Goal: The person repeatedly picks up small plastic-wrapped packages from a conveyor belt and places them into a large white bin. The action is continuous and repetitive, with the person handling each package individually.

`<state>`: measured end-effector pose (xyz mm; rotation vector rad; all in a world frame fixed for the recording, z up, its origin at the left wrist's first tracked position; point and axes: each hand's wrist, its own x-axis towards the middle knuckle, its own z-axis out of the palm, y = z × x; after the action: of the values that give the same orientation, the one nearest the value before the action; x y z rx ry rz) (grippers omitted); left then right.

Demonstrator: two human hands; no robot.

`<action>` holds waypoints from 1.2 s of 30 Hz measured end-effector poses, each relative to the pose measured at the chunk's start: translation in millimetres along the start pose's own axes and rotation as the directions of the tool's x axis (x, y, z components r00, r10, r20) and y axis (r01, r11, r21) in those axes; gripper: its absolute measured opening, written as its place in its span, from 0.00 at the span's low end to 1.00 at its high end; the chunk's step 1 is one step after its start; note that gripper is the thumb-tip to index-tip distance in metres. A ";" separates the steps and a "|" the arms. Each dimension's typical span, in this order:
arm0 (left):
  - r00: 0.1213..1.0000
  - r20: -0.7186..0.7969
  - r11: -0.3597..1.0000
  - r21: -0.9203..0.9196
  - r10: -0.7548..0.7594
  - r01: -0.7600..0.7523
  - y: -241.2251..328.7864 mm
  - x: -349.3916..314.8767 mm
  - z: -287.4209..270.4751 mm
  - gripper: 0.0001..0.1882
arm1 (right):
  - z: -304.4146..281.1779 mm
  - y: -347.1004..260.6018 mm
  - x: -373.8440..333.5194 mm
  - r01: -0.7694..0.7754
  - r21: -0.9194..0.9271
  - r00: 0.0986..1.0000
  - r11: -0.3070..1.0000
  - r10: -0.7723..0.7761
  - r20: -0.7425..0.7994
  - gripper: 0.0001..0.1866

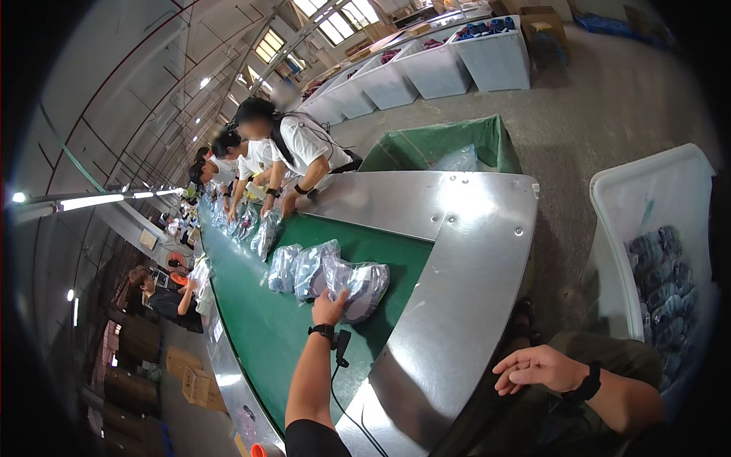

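Note:
My left hand (329, 308) reaches over the green conveyor belt (255, 339), its fingers closed on the near edge of a clear plastic bag of shoes (365, 289). Grey and white shapes show through the film. Further bagged shoes (308, 273) lie against it on the far left side, in a row on the belt. Off the belt, beyond the metal edge, my right hand (542, 369) hovers low near my lap. Its fingers are loosely bent with nothing in them. A black band circles each wrist.
A smooth metal end plate (464, 282) borders the belt. On the right stands a white bin (617, 251) holding several bagged shoes. A green bin (442, 145) sits beyond the plate. Co-workers (304, 148) handle bags further along; white tubs (495, 65) line the back.

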<state>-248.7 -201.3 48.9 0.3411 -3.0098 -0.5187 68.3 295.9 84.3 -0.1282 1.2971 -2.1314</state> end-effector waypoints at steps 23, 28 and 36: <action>0.914 0.349 0.363 -0.895 0.205 0.260 12.6 -222.8 -24.4 0.36 | 35.5 0.6 -24.1 0.057 -0.629 0.998 0.776 -0.039 0.042 0.27; 0.881 0.427 0.364 -0.868 0.201 0.337 42.4 -241.3 -26.3 0.48 | 33.4 3.8 -22.1 0.079 -0.640 0.997 0.764 -0.073 0.036 0.27; 0.891 0.439 0.441 -0.827 0.119 0.348 73.8 -241.2 -22.3 0.53 | 31.4 3.9 -21.9 0.063 -0.681 0.997 0.730 -0.078 0.009 0.25</action>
<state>-26.9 -85.5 87.7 0.3594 -2.4729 -2.3508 99.7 282.8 102.2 -0.4683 2.0667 -1.6005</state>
